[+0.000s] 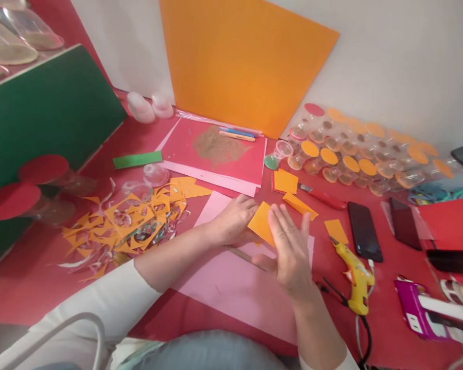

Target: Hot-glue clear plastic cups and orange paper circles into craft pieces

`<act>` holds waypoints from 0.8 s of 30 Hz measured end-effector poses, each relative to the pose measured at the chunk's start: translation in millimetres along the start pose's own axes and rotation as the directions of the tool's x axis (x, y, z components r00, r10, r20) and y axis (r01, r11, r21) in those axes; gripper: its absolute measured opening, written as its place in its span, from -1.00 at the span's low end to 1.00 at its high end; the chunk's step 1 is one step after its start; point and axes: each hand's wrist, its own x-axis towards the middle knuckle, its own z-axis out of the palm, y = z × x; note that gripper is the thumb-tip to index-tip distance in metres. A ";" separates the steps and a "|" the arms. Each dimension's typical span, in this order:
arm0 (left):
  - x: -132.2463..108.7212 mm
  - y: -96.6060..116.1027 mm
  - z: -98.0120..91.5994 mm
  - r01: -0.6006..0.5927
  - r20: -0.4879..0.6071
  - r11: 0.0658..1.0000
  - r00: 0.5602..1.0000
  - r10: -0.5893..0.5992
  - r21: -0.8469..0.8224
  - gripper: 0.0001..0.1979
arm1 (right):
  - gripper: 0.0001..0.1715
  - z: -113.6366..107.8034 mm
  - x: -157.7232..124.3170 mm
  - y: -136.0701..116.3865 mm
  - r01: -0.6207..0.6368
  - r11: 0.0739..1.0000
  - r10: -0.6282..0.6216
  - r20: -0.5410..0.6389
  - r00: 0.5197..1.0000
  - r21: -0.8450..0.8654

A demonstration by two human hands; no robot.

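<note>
My left hand [233, 218] and my right hand [291, 252] meet over a pink sheet [231, 282] on the red table. Both hold a small orange paper square [261, 222] between them. The left fingers curl on its left edge. The right hand's fingers are stretched flat against its right side, and its thumb seems to press a thin stick [244, 255] that lies across the pink sheet. More orange squares [285, 181] lie just beyond the hands.
Orange paper scraps [131, 218] are heaped at the left. A yellow glue gun [355, 277], a red cutter [324, 197], and two phones [364, 230] lie to the right. Rows of small orange-lidded cups [355, 154] stand at the back right beside a large orange board [243, 61].
</note>
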 end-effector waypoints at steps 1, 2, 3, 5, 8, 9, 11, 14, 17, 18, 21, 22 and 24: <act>0.0 0.7 -0.5 0.031 0.002 0.999 1.000 -0.032 0.021 -0.59 | -0.17 -1.4 -0.1 1.0 -0.017 1.000 0.017 -0.036 0.999 0.005; 0.0 0.9 -1.3 0.057 0.009 0.997 0.998 -0.057 0.043 -0.51 | -0.17 -2.6 -0.1 1.8 -0.034 0.999 0.034 -0.065 0.997 0.002; 0.0 0.5 -2.6 0.074 0.020 0.995 0.997 -0.076 0.063 -0.46 | -0.15 -3.7 -0.1 2.1 -0.046 0.999 0.045 -0.080 0.996 -0.005; -0.2 -1.5 -7.0 0.096 0.043 0.992 0.994 -0.100 0.082 -0.41 | -0.09 -5.3 0.2 1.2 -0.045 0.999 0.044 -0.062 0.997 -0.021; -1.5 -5.4 -18.2 0.129 0.067 0.990 0.989 -0.133 0.057 -0.47 | -0.01 -6.3 0.5 -2.5 -0.008 0.999 0.009 0.020 1.000 -0.034; -2.4 -6.4 -22.7 0.138 0.074 0.989 0.987 -0.141 0.044 -0.51 | 0.00 -6.5 0.5 -3.7 0.003 0.999 -0.002 0.042 0.999 -0.038; -4.7 -7.8 -31.2 0.148 0.083 0.989 0.985 -0.150 0.024 -0.58 | 0.03 -6.5 0.3 -5.4 0.016 0.999 -0.012 0.077 0.997 -0.048; -7.5 -9.3 -39.7 0.145 0.087 0.989 0.986 -0.144 -0.004 -0.61 | 0.02 -5.9 -0.1 -5.7 0.022 0.998 -0.014 0.127 0.992 -0.064; -7.9 -10.9 -42.2 0.157 0.101 0.987 0.983 -0.155 -0.017 -0.60 | -0.03 -4.9 -0.3 -5.2 0.026 0.997 -0.015 0.153 0.988 -0.070; -7.6 -11.2 -42.3 0.163 0.103 0.987 0.982 -0.160 -0.015 -0.60 | -0.04 -4.5 -0.4 -5.2 0.027 0.997 -0.016 0.153 0.988 -0.069; -6.8 -10.4 -41.8 0.167 0.095 0.986 0.981 -0.166 -0.005 -0.62 | -0.08 -3.3 -1.0 -5.5 0.018 0.998 -0.008 0.151 0.988 -0.065; -6.7 -9.8 -41.3 0.160 0.091 0.987 0.983 -0.159 -0.001 -0.63 | -0.10 -2.7 -1.3 -5.6 0.012 0.998 -0.003 0.151 0.988 -0.063; -6.5 -8.2 -38.7 0.131 0.084 0.991 0.988 -0.131 0.012 -0.67 | -0.16 -1.3 -2.1 -5.2 0.008 0.998 0.001 0.146 0.989 -0.058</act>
